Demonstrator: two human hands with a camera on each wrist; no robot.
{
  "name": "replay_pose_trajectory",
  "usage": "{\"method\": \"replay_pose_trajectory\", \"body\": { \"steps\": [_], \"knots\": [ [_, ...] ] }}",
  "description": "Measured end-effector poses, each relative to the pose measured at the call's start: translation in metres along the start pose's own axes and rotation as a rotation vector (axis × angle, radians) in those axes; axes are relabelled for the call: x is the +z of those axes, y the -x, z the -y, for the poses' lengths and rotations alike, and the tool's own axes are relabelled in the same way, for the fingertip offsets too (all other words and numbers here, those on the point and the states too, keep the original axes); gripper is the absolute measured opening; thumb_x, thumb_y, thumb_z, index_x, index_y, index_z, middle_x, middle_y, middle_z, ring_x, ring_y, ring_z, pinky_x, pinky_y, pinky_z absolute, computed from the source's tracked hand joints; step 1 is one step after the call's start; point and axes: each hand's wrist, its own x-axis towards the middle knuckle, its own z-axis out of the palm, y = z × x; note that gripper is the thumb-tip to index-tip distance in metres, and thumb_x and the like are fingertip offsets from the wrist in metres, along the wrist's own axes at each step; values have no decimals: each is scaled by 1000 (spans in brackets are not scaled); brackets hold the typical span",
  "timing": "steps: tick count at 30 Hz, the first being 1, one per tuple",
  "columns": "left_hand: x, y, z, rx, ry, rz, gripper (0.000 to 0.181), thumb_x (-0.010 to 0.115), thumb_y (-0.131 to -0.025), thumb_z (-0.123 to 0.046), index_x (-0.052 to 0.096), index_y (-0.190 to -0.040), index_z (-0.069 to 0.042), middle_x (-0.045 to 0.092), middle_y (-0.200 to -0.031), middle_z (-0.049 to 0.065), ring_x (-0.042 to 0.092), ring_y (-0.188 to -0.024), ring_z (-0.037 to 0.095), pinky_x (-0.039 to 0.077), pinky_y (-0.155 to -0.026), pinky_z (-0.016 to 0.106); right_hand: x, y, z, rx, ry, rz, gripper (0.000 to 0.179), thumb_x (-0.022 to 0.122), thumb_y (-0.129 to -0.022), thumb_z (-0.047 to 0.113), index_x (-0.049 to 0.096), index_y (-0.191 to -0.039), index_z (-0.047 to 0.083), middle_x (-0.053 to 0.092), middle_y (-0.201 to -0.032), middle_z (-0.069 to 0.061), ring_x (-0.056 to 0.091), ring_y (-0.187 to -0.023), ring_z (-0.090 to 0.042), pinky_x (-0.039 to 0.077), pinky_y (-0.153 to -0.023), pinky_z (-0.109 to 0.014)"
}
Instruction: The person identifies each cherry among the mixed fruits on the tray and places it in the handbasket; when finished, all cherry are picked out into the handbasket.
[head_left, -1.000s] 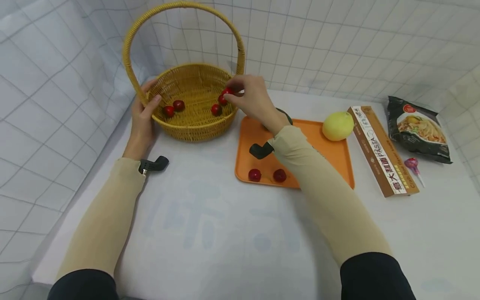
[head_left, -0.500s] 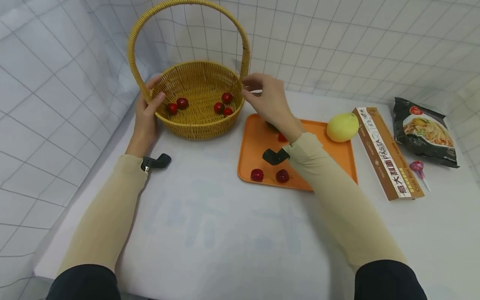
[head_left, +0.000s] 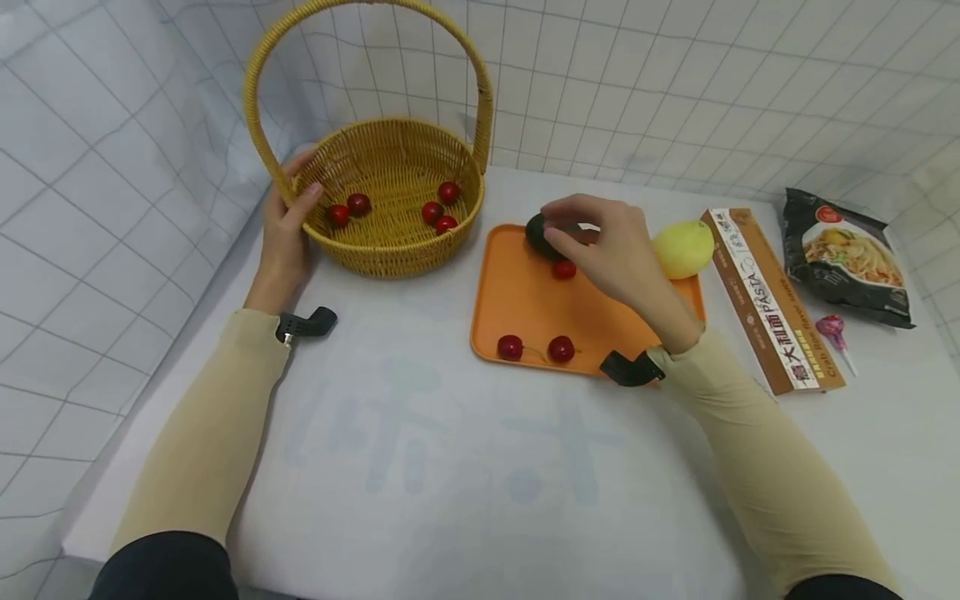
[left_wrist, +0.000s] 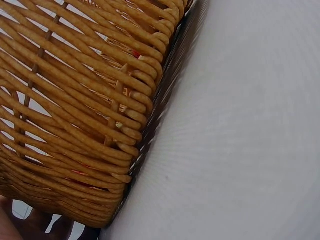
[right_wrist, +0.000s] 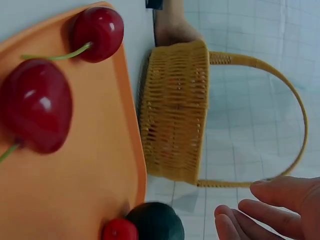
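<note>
My left hand [head_left: 283, 237] grips the left rim of a yellow wicker basket [head_left: 390, 262] with a tall arched handle, thumb over the rim. Several red cherries [head_left: 432, 212] lie inside it. Its woven wall [left_wrist: 75, 100] fills much of the left wrist view. My right hand [head_left: 611, 250], fingers relaxed and holding nothing, hovers above the back of an orange tray [head_left: 525, 304]. Closest to its fingertips is a dark green rounded fruit [head_left: 537, 237], avocado-like and partly hidden. Beside that sits a small red fruit [head_left: 564, 269]. Two stemmed cherries [right_wrist: 37, 105] lie near the tray's front edge.
A yellow round fruit [head_left: 684, 248] sits at the tray's right back, partly behind my right hand. Farther right are a pasta box [head_left: 776, 300], a black noodle packet [head_left: 847, 254] and a lollipop [head_left: 832, 327]. A tiled wall covering rises behind the white table.
The right hand drops a cherry into the basket, then moves away from it to the right, over the tray near the dark green fruit. My left hand stays on the basket rim.
</note>
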Motion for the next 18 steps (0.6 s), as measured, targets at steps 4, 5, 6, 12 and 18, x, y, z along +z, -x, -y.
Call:
{"method": "replay_pose_trajectory", "body": {
  "steps": [4, 5, 6, 12, 18],
  "knots": [
    [0, 0, 2, 11, 14, -1, 56, 68, -95, -27, 59, -150, -16, 54, -153, 13, 45, -141, 28, 29, -115, 32, -10, 15, -10, 14, -19, -34, 25, 73, -100, 16, 76, -123, 7, 77, -120, -5, 71, -114, -16, 57, -99, -35],
    [0, 0, 3, 13, 11, 1, 56, 67, -95, -27, 59, -150, -16, 53, -154, 13, 45, -141, 28, 29, -115, 32, -12, 17, -13, 21, -25, -35, 25, 74, -100, 16, 76, -122, 6, 77, -120, -6, 71, -114, -16, 57, -99, -34],
    [0, 0, 3, 11, 11, 1, 56, 67, -96, -27, 59, -150, -16, 53, -154, 12, 44, -141, 28, 29, -115, 32, -14, 19, -16, 29, -26, -29, 25, 74, -100, 16, 76, -122, 6, 77, -120, -6, 71, -114, -17, 57, -98, -33],
    [0, 3, 3, 16, -13, 2, 56, 66, -96, -29, 59, -150, -17, 53, -154, 13, 44, -141, 29, 28, -116, 34, -20, 24, -30, 105, -3, 105, 27, 74, -100, 16, 75, -124, 6, 76, -122, -7, 70, -115, -20, 57, -99, -38],
    [-1, 2, 0, 12, -11, 4, 56, 66, -96, -29, 58, -151, -17, 53, -154, 11, 45, -141, 28, 27, -117, 35, -15, 24, -41, 116, 55, 191, 26, 75, -98, 13, 76, -122, 5, 77, -117, -10, 71, -114, -24, 58, -98, -45]
  ]
}}
